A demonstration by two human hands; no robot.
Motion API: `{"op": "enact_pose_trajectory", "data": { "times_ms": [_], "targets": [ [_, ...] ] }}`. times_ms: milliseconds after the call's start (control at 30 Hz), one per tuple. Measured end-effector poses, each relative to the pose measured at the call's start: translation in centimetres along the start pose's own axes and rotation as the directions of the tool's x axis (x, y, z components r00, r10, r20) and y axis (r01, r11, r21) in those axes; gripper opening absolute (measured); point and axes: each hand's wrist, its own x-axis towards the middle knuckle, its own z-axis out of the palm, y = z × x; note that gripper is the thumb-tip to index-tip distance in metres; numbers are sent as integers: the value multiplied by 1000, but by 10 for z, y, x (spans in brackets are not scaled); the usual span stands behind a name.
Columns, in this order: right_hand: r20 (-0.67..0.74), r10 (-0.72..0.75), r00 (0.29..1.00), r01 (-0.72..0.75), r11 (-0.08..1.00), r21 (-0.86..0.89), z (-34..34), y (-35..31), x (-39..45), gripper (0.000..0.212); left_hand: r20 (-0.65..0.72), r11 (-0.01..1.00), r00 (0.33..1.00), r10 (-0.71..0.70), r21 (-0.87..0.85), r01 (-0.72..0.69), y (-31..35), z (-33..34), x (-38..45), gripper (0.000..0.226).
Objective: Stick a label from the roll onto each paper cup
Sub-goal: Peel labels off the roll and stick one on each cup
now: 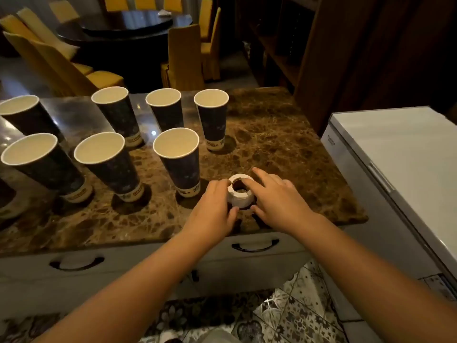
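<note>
The label roll (pixel 241 191) lies flat near the marble counter's (pixel 284 144) near edge, just right of the nearest of seven upright paper cups (pixel 178 159). The left hand (pixel 210 211) curls against its left side; the right hand (pixel 279 199), fingers spread, touches its top and right side

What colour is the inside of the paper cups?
Cream-white inside the paper cups, seen in the head view.
</note>
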Motion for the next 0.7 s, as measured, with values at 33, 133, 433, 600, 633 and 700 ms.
{"op": "enact_pose_trajectory", "data": {
  "times_ms": [33, 133, 433, 600, 633, 700],
  "targets": [
    [8, -17, 1000, 17, 1000, 2, 2, 1, 4, 63, -7, 997, 998, -63, -42, 62, -1, 3, 1, 49],
    [30, -41, 999, 39, 998, 46, 7, 3, 11, 36, 2, 975, 980, -199, -97, 198, -3, 8, 1, 42],
    [16, -46, 999, 41, 976, 212, 16, 0, 13, 21, 61, 904, 959, -276, -323, 281, -18, 11, -4, 24],
    [67, -31, 997, 3, 924, 382, 13, -7, 5, 25, 132, 843, 959, -249, -457, 282, -28, -1, -22, 13],
    [71, -32, 997, 0, 911, 412, 12, -9, 4, 23, 141, 843, 961, -236, -462, 275, -30, -3, -25, 8],
    [84, -40, 996, -3, 887, 461, 12, -13, 3, 20, 158, 841, 966, -205, -477, 256, -34, -5, -31, 1]
  ]
}}
